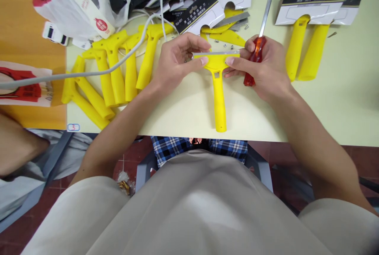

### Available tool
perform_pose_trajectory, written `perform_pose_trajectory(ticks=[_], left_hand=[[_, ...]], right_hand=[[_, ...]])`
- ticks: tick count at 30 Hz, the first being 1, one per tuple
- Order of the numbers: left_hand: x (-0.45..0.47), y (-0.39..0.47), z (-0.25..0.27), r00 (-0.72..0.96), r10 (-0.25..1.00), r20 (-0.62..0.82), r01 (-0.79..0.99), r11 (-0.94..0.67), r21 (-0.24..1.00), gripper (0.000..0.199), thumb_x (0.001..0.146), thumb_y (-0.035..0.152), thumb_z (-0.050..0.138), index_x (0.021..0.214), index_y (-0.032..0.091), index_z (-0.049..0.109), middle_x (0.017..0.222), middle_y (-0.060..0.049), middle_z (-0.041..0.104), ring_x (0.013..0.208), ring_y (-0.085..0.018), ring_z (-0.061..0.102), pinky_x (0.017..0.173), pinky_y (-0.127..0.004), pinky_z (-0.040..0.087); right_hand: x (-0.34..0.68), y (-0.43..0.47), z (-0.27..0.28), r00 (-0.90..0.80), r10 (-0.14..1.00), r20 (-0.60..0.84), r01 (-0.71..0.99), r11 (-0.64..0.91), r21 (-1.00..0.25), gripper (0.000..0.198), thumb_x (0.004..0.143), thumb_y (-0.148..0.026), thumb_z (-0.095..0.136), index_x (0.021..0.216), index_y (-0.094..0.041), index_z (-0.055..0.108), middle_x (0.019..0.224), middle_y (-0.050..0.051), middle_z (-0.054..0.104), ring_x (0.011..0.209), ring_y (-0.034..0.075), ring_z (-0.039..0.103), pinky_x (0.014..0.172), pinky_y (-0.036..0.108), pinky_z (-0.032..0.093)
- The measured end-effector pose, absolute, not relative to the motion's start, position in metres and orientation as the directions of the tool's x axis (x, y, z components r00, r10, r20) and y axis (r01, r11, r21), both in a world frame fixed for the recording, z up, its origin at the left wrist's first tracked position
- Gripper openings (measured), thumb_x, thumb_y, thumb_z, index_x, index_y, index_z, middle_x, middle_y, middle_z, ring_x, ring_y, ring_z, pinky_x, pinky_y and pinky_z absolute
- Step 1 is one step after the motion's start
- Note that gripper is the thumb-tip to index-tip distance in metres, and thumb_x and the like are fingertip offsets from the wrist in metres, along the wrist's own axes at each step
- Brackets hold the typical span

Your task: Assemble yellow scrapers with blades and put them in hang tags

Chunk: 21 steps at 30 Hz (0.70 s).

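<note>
A yellow scraper points its handle toward me, a thin metal blade along its head. My left hand pinches the left end of the head, thumb on the yellow plastic. At the other end my right hand grips the head between thumb and fingers. That same hand also holds a screwdriver with a red handle, its shaft pointing up and away. Just beyond the scraper lie small screws, loose yellow head covers and metal blades.
Several yellow scraper handles lie at the left under a grey cable. Two carded scrapers rest at the right. Printed cards and a plastic bag are at the back. Another person's arm shows at far left.
</note>
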State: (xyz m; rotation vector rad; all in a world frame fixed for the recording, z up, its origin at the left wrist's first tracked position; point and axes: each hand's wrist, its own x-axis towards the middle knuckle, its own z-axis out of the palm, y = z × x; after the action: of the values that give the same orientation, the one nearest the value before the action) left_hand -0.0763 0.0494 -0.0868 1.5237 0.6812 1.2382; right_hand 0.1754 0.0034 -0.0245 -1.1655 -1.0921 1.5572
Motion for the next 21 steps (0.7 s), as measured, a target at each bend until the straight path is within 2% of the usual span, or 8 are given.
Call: perform_pose_trajectory(ticks=[5,11,14,17,21], left_hand=[[-0.075,0.044,-0.082,0.299,0.887,0.352,-0.144,-0.323,0.935,0.039,0.079,0.055,0.104,0.109,0.036,0.088,0.111,-0.001,0.083,0.105,-0.027,0.076,0.095,-0.044,0.062],[-0.075,0.050,-0.092,0.319,0.875,0.363,-0.119,-0.343,0.932,0.043,0.080,0.062,0.101,0.109,0.035,0.087,0.107,-0.002,0.082,0.096,-0.026,0.075,0.078,-0.040,0.062],[-0.073,0.047,-0.090,0.303,0.875,0.377,-0.108,-0.362,0.926,0.037,0.085,0.062,0.097,0.110,0.036,0.086,0.108,-0.002,0.081,0.096,-0.028,0.075,0.078,-0.042,0.061],[-0.072,0.037,-0.080,0.282,0.900,0.332,-0.074,-0.324,0.943,0.032,0.087,0.060,0.095,0.109,0.039,0.086,0.111,-0.003,0.081,0.102,-0.029,0.075,0.082,-0.043,0.059],[-0.070,0.034,-0.075,0.253,0.904,0.344,-0.084,-0.334,0.939,0.042,0.080,0.068,0.098,0.104,0.035,0.083,0.104,-0.004,0.078,0.094,-0.027,0.071,0.078,-0.040,0.050]], right_hand=[[0.176,0.004,-0.028,-0.177,0.964,-0.199,-0.151,-0.227,-0.962,0.087,0.060,-0.043,0.107,0.098,-0.016,0.033,0.074,-0.004,0.047,0.077,0.019,0.073,0.073,0.035,0.068],[0.177,0.003,-0.027,-0.175,0.962,-0.210,-0.152,-0.237,-0.960,0.075,0.064,-0.036,0.105,0.097,-0.018,0.041,0.073,-0.003,0.051,0.078,0.015,0.071,0.084,0.038,0.071],[0.177,0.002,-0.027,-0.170,0.962,-0.212,-0.154,-0.238,-0.959,0.070,0.064,-0.031,0.104,0.096,-0.019,0.043,0.074,-0.003,0.051,0.077,0.017,0.071,0.083,0.040,0.071],[0.178,0.003,-0.028,-0.171,0.963,-0.207,-0.153,-0.233,-0.960,0.069,0.064,-0.029,0.103,0.095,-0.019,0.043,0.075,-0.002,0.050,0.078,0.018,0.073,0.081,0.039,0.071],[0.178,0.003,-0.028,-0.171,0.964,-0.201,-0.153,-0.228,-0.962,0.068,0.064,-0.027,0.103,0.094,-0.018,0.043,0.075,-0.002,0.049,0.076,0.017,0.071,0.081,0.039,0.071]])
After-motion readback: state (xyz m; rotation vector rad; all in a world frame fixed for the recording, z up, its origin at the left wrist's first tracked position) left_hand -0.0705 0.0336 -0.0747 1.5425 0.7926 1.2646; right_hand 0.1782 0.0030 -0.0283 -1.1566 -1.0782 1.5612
